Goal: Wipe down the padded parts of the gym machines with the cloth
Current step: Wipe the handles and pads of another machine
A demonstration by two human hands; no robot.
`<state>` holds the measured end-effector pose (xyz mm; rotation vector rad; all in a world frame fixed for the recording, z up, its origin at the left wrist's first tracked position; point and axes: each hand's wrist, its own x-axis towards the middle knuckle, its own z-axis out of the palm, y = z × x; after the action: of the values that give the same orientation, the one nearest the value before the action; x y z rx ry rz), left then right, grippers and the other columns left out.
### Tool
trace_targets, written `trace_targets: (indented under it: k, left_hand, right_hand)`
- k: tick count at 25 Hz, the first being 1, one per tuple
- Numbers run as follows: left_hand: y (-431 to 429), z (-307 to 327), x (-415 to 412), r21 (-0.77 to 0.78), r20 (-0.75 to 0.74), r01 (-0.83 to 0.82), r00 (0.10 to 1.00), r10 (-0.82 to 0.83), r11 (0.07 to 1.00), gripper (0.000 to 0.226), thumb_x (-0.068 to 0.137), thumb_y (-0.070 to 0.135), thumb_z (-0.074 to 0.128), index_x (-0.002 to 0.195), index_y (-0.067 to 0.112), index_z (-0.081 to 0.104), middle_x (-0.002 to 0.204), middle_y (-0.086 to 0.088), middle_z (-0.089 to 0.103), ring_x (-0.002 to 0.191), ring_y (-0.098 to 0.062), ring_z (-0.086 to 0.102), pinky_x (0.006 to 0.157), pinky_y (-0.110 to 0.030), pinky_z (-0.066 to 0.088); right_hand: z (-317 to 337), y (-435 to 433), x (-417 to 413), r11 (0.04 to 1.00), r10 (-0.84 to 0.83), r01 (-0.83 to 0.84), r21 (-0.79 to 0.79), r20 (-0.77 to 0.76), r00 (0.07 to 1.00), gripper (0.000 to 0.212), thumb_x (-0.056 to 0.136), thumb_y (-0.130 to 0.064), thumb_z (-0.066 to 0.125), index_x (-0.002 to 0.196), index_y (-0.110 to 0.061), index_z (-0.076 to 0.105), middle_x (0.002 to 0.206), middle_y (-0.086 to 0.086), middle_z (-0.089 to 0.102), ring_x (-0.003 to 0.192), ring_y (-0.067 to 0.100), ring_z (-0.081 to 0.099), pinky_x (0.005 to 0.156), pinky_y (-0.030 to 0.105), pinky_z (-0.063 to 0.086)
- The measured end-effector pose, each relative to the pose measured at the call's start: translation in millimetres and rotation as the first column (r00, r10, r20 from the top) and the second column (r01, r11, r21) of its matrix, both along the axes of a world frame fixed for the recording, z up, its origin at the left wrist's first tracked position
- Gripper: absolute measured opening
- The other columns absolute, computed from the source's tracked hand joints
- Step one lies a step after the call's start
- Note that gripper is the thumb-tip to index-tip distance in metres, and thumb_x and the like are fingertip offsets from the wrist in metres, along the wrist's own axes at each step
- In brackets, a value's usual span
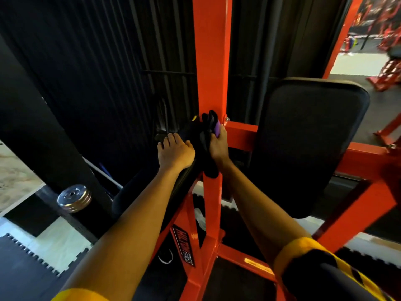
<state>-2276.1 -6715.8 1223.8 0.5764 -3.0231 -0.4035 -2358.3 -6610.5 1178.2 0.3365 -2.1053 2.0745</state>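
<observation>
Dark cloth (207, 158) with purple patch gripped in right hand (219, 148), held against red post (211, 61). Left hand (174, 152) laid flat, fingers straight, on narrow black pad (185, 132). Big black pad (303, 144) seen at right.

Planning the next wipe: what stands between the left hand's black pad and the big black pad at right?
Head view: the red metal upright post, with the right hand gripping the dark cloth in front of it.
</observation>
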Motion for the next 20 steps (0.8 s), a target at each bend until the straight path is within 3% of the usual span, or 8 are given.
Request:
trace_targets:
  k: [2, 4, 6, 9, 13, 17, 20]
  left_hand:
    - [1.0, 0.7, 1.4, 0.013, -0.009, -0.005, 1.0, 0.005, 1.0, 0.064, 0.108, 0.037, 0.02, 0.161, 0.004, 0.009, 0.169, -0.015, 0.007, 0.156, -0.03, 0.007, 0.127, -0.048, 0.005]
    - [1.1, 1.9, 2.2, 0.024, -0.013, -0.01, 1.0, 0.011, 1.0, 0.064, 0.107, 0.036, 0.02, 0.161, 0.003, 0.01, 0.169, -0.015, 0.007, 0.156, -0.03, 0.007, 0.126, -0.049, 0.005]
    - [2.1, 0.2, 3.4, -0.001, -0.022, 0.003, 1.0, -0.003, 1.0, 0.064, 0.107, 0.036, 0.021, 0.161, 0.004, 0.01, 0.17, -0.014, 0.007, 0.156, -0.03, 0.008, 0.126, -0.049, 0.006]
    - [3.2, -1.0, 4.5, -0.02, -0.03, 0.024, 0.999, -0.025, 1.0, 0.063, 0.108, 0.036, 0.022, 0.161, 0.005, 0.009, 0.17, -0.013, 0.007, 0.157, -0.028, 0.006, 0.126, -0.047, 0.005]
    - [3.9, 0.1, 6.4, -0.012, -0.037, 0.019, 0.999, -0.02, 1.0, 0.062, 0.107, 0.034, 0.021, 0.161, 0.006, 0.01, 0.17, -0.012, 0.006, 0.157, -0.027, 0.005, 0.127, -0.047, 0.004]
    - [5.7, 1.6, 7.0, -0.005, -0.06, 0.014, 0.998, -0.015, 1.0, 0.063, 0.107, 0.034, 0.022, 0.161, 0.005, 0.011, 0.17, -0.013, 0.007, 0.157, -0.028, 0.005, 0.127, -0.049, 0.004]
    - [9.6, 2.5, 11.7, -0.023, -0.096, 0.081, 0.992, -0.083, 0.996, 0.061, 0.106, 0.03, 0.026, 0.161, 0.006, 0.014, 0.17, -0.012, 0.007, 0.157, -0.027, 0.004, 0.127, -0.05, 0.004]
  right_hand:
    - [7.4, -2.8, -8.7, 0.999, -0.037, 0.037, -0.02, 0.025, 0.999, 0.063, 0.083, -0.043, 0.057, 0.141, -0.017, 0.055, 0.142, 0.011, 0.056, 0.135, 0.032, 0.052, 0.113, 0.058, 0.041]
    - [-22.8, -2.5, -24.2, 1.0, -0.015, 0.016, -0.007, 0.142, 0.99, 0.063, 0.093, -0.035, 0.06, 0.151, -0.014, 0.046, 0.159, 0.01, 0.038, 0.148, 0.029, 0.035, 0.121, 0.053, 0.029]
    - [2.4, 3.4, 48.9, 1.0, 0.006, -0.008, 0.007, 0.236, 0.972, 0.064, 0.099, -0.021, 0.059, 0.157, -0.01, 0.034, 0.168, 0.008, 0.022, 0.154, 0.024, 0.022, 0.126, 0.044, 0.02]
    - [-21.8, -0.6, 84.2, 0.998, 0.034, -0.025, -0.064, 0.142, 0.989, 0.07, 0.092, -0.029, 0.059, 0.156, -0.012, 0.039, 0.163, 0.008, 0.034, 0.151, 0.021, 0.031, 0.125, 0.044, 0.024]
    - [-6.8, 7.6, 50.2, 0.999, -0.035, 0.035, -0.004, 0.109, 0.993, 0.056, 0.099, -0.01, 0.056, 0.153, -0.006, 0.041, 0.159, 0.012, 0.038, 0.148, 0.025, 0.035, 0.124, 0.042, 0.026]
    - [-13.8, 3.4, -29.1, 0.997, -0.067, 0.07, -0.015, 0.14, 0.988, 0.061, 0.089, -0.037, 0.054, 0.143, -0.01, 0.055, 0.143, 0.014, 0.052, 0.13, 0.032, 0.053, 0.112, 0.052, 0.042]
    - [-10.5, 24.5, 12.6, 0.997, -0.079, 0.073, 0.04, 0.176, 0.981, 0.073, 0.078, -0.054, 0.057, 0.144, -0.023, 0.052, 0.138, 0.011, 0.054, 0.121, 0.033, 0.06, 0.106, 0.055, 0.048]
